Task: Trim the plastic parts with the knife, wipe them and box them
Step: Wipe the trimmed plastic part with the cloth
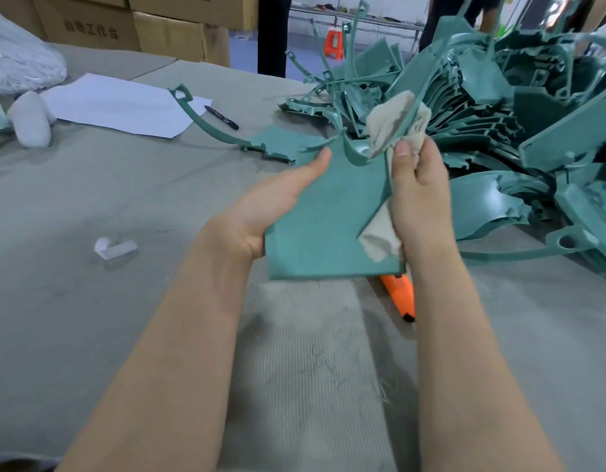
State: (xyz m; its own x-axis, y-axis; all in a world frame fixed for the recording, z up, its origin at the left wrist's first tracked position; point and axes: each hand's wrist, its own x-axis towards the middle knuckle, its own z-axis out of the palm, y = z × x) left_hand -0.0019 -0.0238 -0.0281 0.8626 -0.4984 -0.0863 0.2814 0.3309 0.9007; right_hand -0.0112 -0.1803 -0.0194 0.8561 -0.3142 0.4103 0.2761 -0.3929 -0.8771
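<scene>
I hold a flat green plastic part (pixel 325 219) above the table. My left hand (pixel 277 202) grips its left edge, thumb on top. My right hand (pixel 419 195) grips a beige cloth (pixel 393 124) folded over the part's right edge; more cloth hangs below the hand. An orange knife (pixel 402 296) lies on the table under the part, partly hidden by my right forearm. Another green part (pixel 260 139) with a long curved arm lies on the table beyond my left hand.
A big pile of green plastic parts (pixel 499 107) fills the right side. White paper (pixel 121 105) and a black pen (pixel 221 117) lie at the far left, near a white roll (pixel 32 119). Cardboard boxes (pixel 138 25) stand behind. A small clear scrap (pixel 116 248) lies left.
</scene>
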